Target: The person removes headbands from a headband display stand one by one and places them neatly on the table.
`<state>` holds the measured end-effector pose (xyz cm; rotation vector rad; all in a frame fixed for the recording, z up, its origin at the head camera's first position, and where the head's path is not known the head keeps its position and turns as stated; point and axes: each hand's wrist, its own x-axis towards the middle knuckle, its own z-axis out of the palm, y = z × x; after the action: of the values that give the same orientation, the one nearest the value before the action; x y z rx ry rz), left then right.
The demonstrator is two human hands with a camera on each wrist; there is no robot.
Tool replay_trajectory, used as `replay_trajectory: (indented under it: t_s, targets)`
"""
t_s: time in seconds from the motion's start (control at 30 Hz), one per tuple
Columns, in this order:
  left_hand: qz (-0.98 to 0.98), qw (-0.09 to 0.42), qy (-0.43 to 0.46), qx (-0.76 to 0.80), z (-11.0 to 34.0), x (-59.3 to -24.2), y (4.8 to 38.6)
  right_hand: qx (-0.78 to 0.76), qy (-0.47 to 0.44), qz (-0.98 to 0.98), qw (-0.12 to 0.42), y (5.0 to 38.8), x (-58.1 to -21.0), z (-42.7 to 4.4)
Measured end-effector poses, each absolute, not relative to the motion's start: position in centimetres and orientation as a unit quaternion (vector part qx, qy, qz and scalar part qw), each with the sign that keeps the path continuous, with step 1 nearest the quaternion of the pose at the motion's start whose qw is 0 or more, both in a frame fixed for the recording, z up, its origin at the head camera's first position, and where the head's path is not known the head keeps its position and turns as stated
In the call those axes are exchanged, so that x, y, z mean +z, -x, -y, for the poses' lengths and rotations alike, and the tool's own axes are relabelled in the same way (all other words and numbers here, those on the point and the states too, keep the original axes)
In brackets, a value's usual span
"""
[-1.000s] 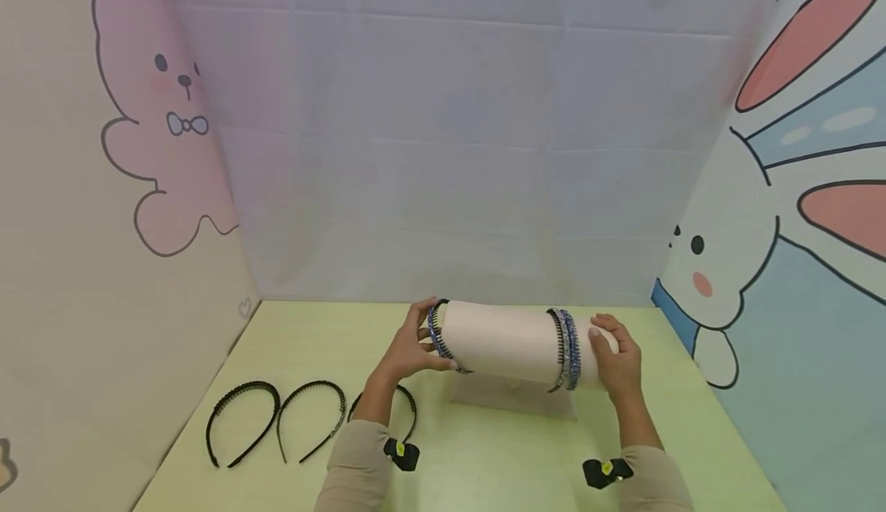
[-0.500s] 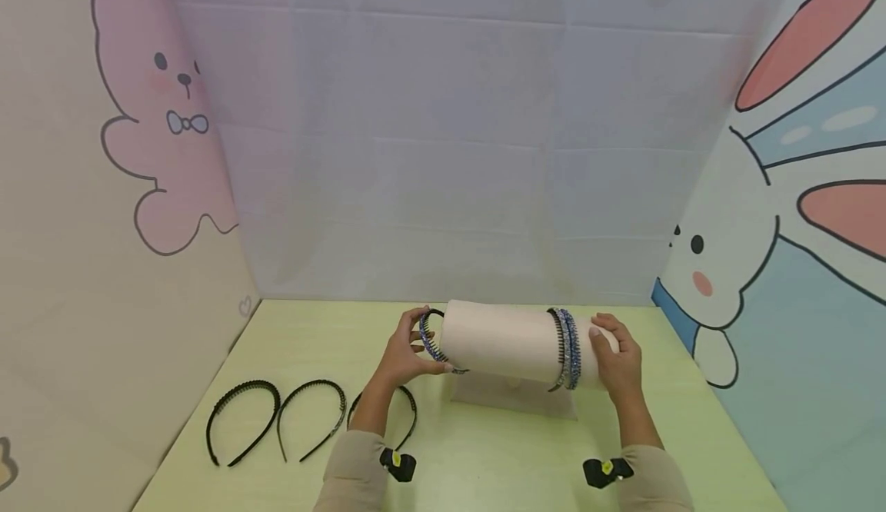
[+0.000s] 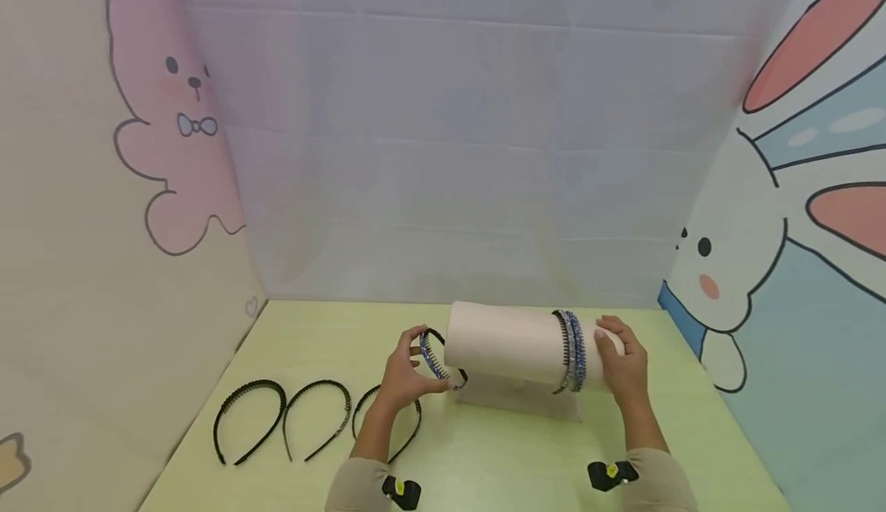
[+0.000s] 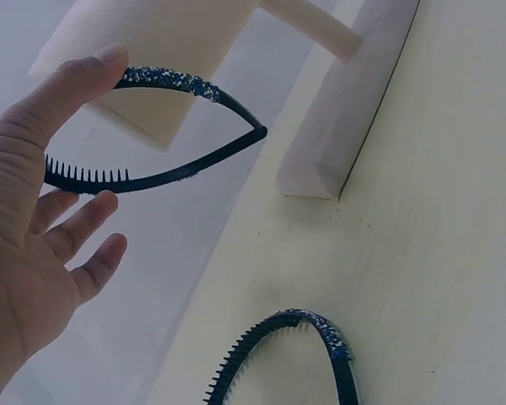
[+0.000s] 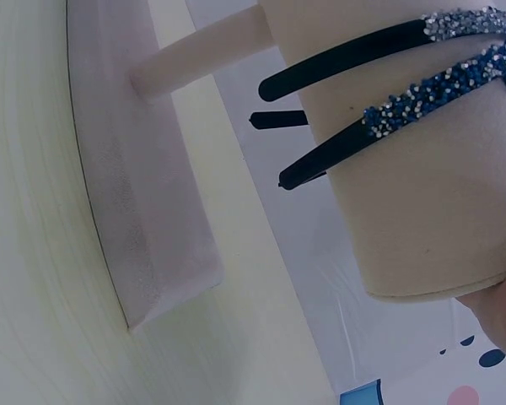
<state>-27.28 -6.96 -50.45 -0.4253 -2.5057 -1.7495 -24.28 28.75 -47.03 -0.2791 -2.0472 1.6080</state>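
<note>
My left hand (image 3: 404, 375) pinches a blue glittery headband (image 3: 428, 353) just off the left end of a cream padded roll (image 3: 501, 335). In the left wrist view the thumb lies on the sparkly part of this toothed headband (image 4: 173, 80), its open ends pointing away from the palm. The roll sits on a stand with a pale base (image 3: 519, 400). Around its right part are a silver glittery headband (image 3: 570, 350) and a blue one (image 3: 579, 350), side by side. My right hand (image 3: 623, 362) grips the right end of the roll, thumb in front; the right wrist view mostly hides it.
On the pale green table (image 3: 498, 466), to the left, lie a thick black headband (image 3: 258, 384), a thinner one (image 3: 321, 382) and a third (image 3: 418, 420) partly behind my left forearm. White and cartoon-printed walls (image 3: 706, 297) enclose the table.
My left hand has drawn the blue headband off the roll's left end, moving it left and slightly down. The right hand keeps its grip. The head view has shifted slightly.
</note>
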Motion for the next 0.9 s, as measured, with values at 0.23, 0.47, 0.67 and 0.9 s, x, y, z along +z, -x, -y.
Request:
replay_trajectory:
  t_s: [0.23,0.47,0.67,0.9]
  targets:
    - [0.821,0.074,0.131,-0.551,6.4,-51.4,25.2,0.593,0.111,0.757,0.251,23.1,-45.0,-27.7]
    - [0.829,0.116,0.094,-0.539,6.1,-52.5,22.4,0.598,0.103,0.751,0.259,23.3,-45.1,-27.5]
    - [0.832,0.140,0.076,-0.532,6.5,-52.8,20.5,0.599,0.102,0.751,0.260,24.2,-46.7,-28.2]
    - [0.842,0.191,0.077,-0.498,8.0,-52.5,18.9,0.591,0.095,0.753,0.275,22.7,-44.4,-27.0]
